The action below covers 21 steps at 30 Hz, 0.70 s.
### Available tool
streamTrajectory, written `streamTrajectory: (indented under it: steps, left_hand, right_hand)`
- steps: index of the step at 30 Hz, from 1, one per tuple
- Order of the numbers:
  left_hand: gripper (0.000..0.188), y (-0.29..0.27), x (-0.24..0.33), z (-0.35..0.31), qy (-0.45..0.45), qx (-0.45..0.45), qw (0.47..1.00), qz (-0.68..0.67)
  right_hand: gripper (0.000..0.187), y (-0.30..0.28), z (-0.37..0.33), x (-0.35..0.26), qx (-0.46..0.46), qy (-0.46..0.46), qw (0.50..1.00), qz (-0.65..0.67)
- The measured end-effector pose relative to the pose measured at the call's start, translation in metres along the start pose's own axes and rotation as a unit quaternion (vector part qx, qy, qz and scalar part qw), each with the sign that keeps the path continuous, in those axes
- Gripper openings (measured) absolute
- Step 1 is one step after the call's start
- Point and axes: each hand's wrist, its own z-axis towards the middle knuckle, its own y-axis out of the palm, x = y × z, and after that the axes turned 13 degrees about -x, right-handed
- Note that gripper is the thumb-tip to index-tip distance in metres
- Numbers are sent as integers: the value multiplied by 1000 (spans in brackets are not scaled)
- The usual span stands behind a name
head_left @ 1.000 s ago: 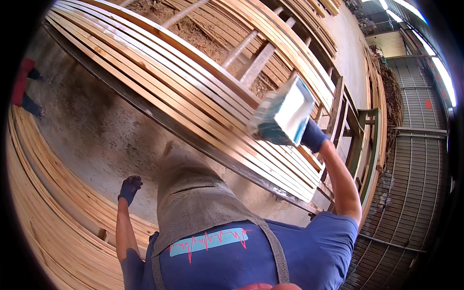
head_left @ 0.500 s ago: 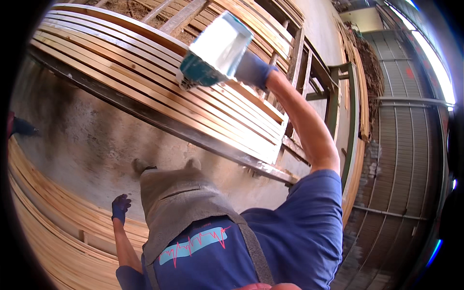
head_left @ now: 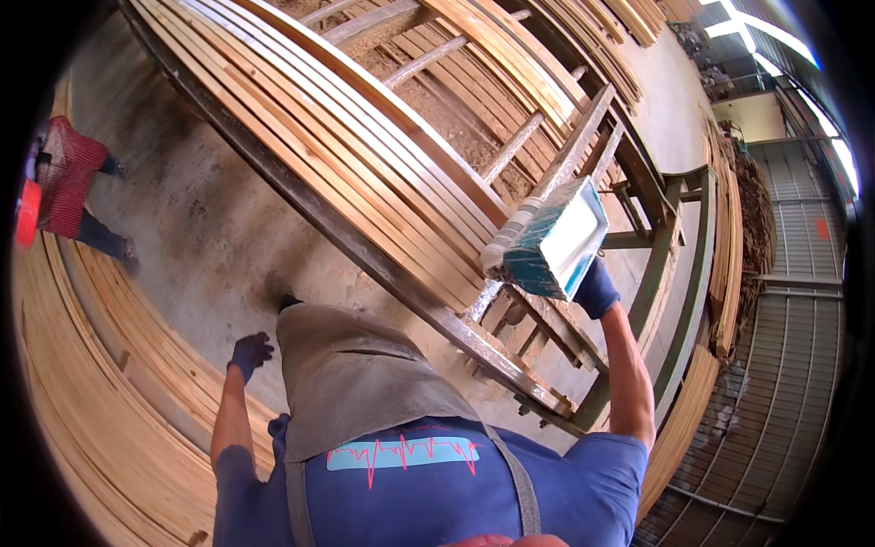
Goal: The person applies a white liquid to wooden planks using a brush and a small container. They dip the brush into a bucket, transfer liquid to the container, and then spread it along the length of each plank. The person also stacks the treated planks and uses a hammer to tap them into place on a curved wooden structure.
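In my right hand point(head_left: 597, 288), gloved in dark blue, is a box-shaped roller applicator point(head_left: 567, 239) with teal sides and a white interior. What looks like its pale, ribbed roller point(head_left: 512, 235) is on the side away from my hand. The applicator is at the right end of a row of long wooden strips point(head_left: 365, 196), some of them streaked wet white; I cannot tell whether it touches them. My left hand point(head_left: 250, 354), also gloved, hangs in the air beside my grey apron point(head_left: 365, 374), fingers apart and holding nothing.
A dark metal rail point(head_left: 328, 232) edges the strips, and a frame with crossbars point(head_left: 424, 62) lies beyond. Green metal legs point(head_left: 674, 283) stand at right. Stacked boards point(head_left: 100, 401) lie at lower left. Another person in a red garment point(head_left: 71, 178) is at far left.
My right hand has carried the applicator along the strips to their right end. My view has shifted, and the other person shows more fully. My left hand stays open.
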Motion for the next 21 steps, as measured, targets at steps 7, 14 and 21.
streamTrajectory:
  steps: [7, 14, 21]
  left_hand:
    - [35, 31, 49, -26, 15, 84, 996, 12]
    - [37, 4, 8, -53, -61, 108, 992, -14]
    - [26, -68, -29, -30, -56, 35, 983, -174]
  right_hand:
    - [10, 1, -51, 7, 15, -4, 992, -125]
    - [9, 25, -25, -15, -16, 31, 986, -166]
    - [31, 59, 151, -157, -129, 76, 931, -332]
